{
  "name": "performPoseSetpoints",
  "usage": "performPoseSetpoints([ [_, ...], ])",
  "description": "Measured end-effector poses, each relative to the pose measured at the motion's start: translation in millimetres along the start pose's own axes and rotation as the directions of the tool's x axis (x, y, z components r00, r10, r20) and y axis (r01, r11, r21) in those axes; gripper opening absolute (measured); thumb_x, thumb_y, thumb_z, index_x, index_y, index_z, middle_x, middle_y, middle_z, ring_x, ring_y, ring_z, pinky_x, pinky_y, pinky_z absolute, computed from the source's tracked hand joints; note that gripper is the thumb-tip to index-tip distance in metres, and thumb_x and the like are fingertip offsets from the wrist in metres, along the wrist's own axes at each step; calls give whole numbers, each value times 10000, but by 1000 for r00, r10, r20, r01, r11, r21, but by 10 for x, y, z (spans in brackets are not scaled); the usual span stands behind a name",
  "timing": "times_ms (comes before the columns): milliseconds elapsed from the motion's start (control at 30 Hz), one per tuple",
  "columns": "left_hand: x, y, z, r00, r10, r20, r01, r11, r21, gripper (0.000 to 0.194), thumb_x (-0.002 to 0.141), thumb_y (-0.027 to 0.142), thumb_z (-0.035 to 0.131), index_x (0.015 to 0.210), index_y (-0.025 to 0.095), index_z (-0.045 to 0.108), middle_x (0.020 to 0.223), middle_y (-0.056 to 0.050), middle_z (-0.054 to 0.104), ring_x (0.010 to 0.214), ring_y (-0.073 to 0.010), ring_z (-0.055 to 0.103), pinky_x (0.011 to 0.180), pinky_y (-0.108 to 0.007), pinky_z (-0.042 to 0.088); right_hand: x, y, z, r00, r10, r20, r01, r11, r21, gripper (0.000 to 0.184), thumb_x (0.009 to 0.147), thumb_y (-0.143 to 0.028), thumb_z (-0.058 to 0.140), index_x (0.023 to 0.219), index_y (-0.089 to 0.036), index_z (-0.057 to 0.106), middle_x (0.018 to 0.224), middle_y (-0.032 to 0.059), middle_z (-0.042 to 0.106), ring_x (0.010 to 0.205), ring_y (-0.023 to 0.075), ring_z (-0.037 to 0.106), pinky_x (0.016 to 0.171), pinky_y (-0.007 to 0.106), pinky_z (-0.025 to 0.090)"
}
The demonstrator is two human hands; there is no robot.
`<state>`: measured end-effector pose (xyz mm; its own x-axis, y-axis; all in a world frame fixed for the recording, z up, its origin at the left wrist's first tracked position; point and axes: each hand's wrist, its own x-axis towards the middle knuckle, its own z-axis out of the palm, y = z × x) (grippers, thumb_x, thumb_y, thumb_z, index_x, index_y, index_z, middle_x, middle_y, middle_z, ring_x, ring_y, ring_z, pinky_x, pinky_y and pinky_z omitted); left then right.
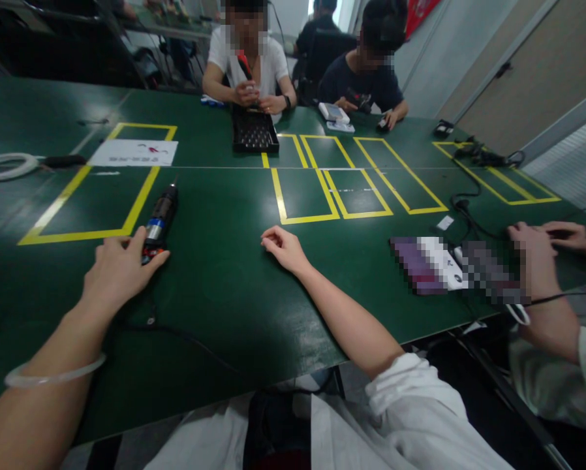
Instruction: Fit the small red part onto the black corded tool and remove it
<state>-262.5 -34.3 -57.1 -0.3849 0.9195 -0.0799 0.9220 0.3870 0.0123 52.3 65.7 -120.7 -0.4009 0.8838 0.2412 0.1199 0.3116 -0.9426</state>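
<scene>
My left hand (119, 267) rests on the green table (234, 287) with its fingers curled round the rear end of a black electric screwdriver (160, 219), which lies flat and points away from me. A black cable runs from the tool toward me. My right hand (284, 248) lies on the table in the middle, fingers loosely curled, with nothing in it. A clear band circles my left wrist.
Yellow tape rectangles (322, 189) mark the table. A black tray (254, 134) sits in front of a seated person opposite; a second person sits beside them. Another person's hands (542, 241) rest at the right by blurred devices and cables. A white sheet (134, 152) lies at the far left.
</scene>
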Motion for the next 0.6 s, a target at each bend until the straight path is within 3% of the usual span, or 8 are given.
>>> performPoseSetpoints([
  [133, 131, -449, 1, 990, -138, 33, 139, 990, -22, 864, 850, 771, 237, 1549, 263, 229, 1435, -232, 375, 1249, -427, 427, 909, -561, 468, 11, -11, 7, 1000, 4, 5, -4, 1000, 3, 169, 851, -335, 574, 904, -179, 610, 792, 2, 661, 678, 115, 591, 687, 251, 470],
  [300, 326, -840, -17, 975, -210, 69, 212, 977, -25, 920, 819, 755, 351, 1548, 210, 219, 1471, -265, 334, 1278, -460, 386, 908, -571, 458, 32, -10, 22, 1000, 22, 8, -22, 998, 52, 167, 845, -332, 574, 906, -180, 608, 780, 4, 666, 662, 114, 599, 681, 253, 487],
  [467, 339, -946, -15, 971, -238, 33, 239, 971, -19, 864, 819, 726, 391, 1515, 227, 283, 1451, -244, 352, 1215, -432, 430, 862, -567, 482, 49, 19, 44, 999, 35, 20, -36, 997, 70, 177, 847, -355, 585, 903, -188, 603, 780, 6, 667, 663, 115, 602, 673, 251, 492],
  [600, 234, -864, 2, 975, -168, -145, 166, 986, -27, 846, 783, 670, 527, 1473, 217, 339, 1407, -205, 401, 1197, -397, 460, 877, -548, 498, 48, 48, 48, 999, 32, 36, -34, 996, 79, 181, 845, -355, 588, 913, -189, 605, 784, 7, 671, 665, 116, 605, 674, 254, 495],
])
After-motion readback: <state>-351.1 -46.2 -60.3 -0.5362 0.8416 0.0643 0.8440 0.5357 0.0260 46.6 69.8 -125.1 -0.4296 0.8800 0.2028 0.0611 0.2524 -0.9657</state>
